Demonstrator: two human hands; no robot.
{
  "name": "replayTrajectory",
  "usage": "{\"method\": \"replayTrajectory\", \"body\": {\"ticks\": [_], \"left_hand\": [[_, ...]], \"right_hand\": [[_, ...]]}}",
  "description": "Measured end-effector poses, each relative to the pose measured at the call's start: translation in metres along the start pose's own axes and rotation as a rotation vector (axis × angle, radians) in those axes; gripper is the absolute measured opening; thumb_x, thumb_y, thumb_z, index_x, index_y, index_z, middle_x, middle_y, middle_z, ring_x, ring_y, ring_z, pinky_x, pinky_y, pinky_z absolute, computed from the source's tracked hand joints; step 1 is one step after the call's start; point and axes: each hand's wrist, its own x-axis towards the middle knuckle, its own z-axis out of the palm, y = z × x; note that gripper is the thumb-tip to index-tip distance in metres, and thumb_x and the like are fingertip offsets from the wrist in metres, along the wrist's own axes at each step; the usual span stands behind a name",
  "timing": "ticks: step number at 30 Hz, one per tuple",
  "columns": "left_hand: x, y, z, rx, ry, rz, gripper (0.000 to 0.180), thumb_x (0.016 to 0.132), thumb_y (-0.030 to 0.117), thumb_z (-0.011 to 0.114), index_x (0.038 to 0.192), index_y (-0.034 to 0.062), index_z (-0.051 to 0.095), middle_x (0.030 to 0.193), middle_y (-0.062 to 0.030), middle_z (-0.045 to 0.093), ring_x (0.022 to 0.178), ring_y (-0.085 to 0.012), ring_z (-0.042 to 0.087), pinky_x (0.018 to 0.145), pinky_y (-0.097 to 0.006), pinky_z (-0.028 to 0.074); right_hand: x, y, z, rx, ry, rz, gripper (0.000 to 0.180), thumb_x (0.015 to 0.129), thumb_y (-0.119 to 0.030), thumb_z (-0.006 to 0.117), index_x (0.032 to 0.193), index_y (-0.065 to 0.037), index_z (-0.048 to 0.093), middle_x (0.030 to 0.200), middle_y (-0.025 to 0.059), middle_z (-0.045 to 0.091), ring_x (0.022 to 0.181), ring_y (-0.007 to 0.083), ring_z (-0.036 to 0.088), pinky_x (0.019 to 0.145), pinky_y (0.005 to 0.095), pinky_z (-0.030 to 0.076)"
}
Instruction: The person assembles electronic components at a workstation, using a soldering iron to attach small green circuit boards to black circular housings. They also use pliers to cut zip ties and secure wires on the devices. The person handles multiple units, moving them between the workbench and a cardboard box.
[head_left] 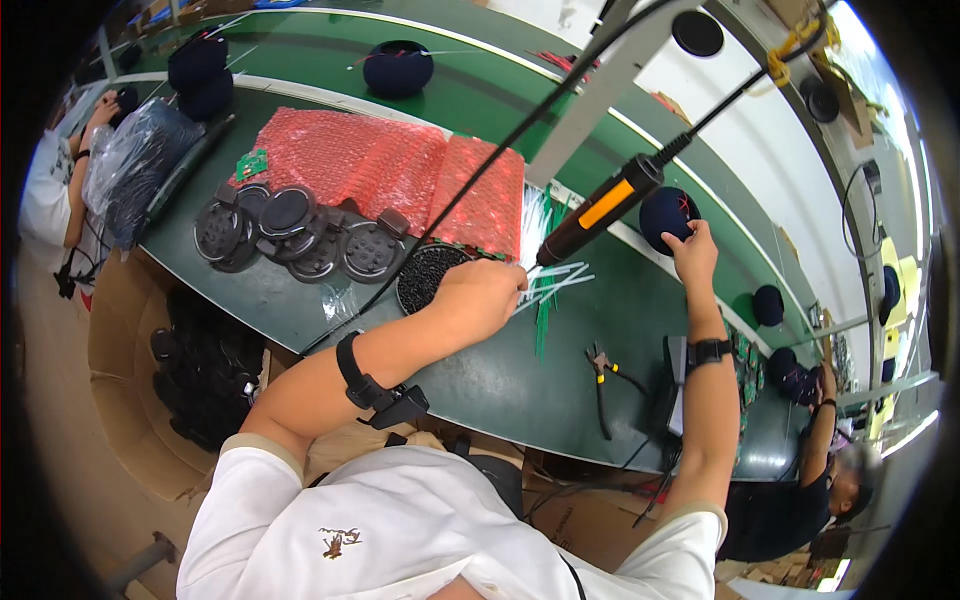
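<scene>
My right hand (695, 252) is raised over the far right of the bench, its fingers closed on the rim of a dark blue rounded shell (660, 215) with thin red wires inside. My left hand (485, 298) is closed beside a round dish of small black screws (420, 282). Its fingertips meet the ends of a loose bundle of thin white strips (560, 280); whether they pinch anything is hidden. A black screwdriver with an orange stripe (600, 212) hangs from a cord between my hands, its tip close to my left fingers.
Black round speaker parts (310, 235) lie on the left beside red bubble wrap (370, 160). Yellow-and-black cutters (602, 385) rest near the bench's front edge. Farther back, more dark blue shells (398, 68) sit on a green belt (480, 50). Co-workers sit on both sides.
</scene>
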Motion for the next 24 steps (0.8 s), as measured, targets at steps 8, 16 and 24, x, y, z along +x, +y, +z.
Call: {"method": "replayTrajectory", "body": {"ticks": [8,16,24], "left_hand": [[0.002,0.005,0.004,-0.012,-0.041,0.012,0.016,0.091,0.017,0.066,0.102,0.0096,0.074,0.096,-0.0171,0.073,0.094,-0.0377,0.071,0.082,-0.05,0.056],[-0.001,0.005,-0.002,-0.141,-0.045,0.218,0.015,0.092,0.015,0.068,0.104,0.0097,0.074,0.096,-0.0122,0.073,0.087,-0.0345,0.071,0.077,-0.044,0.056],[-0.025,0.063,-0.157,-0.37,0.326,0.279,0.009,0.092,0.002,0.067,0.101,0.0012,0.068,0.088,-0.0029,0.066,0.071,-0.0073,0.062,0.057,-0.023,0.048]], "right_hand": [[0.06,0.053,0.064,-0.047,0.112,0.015,0.046,0.08,-0.026,0.086,0.114,-0.005,0.064,0.082,0.0102,0.069,0.08,0.0303,0.069,0.079,0.043,0.054],[-0.033,-0.085,0.09,-0.05,-0.184,0.03,0.031,0.097,-0.037,0.062,0.097,-0.007,0.064,0.087,0.0211,0.071,0.087,0.0426,0.07,0.077,0.0521,0.054],[-0.042,-0.081,0.102,-0.155,-0.067,-0.073,0.03,0.1,-0.035,0.056,0.092,-0.006,0.062,0.082,0.0203,0.071,0.079,0.042,0.07,0.068,0.0557,0.053]]}}
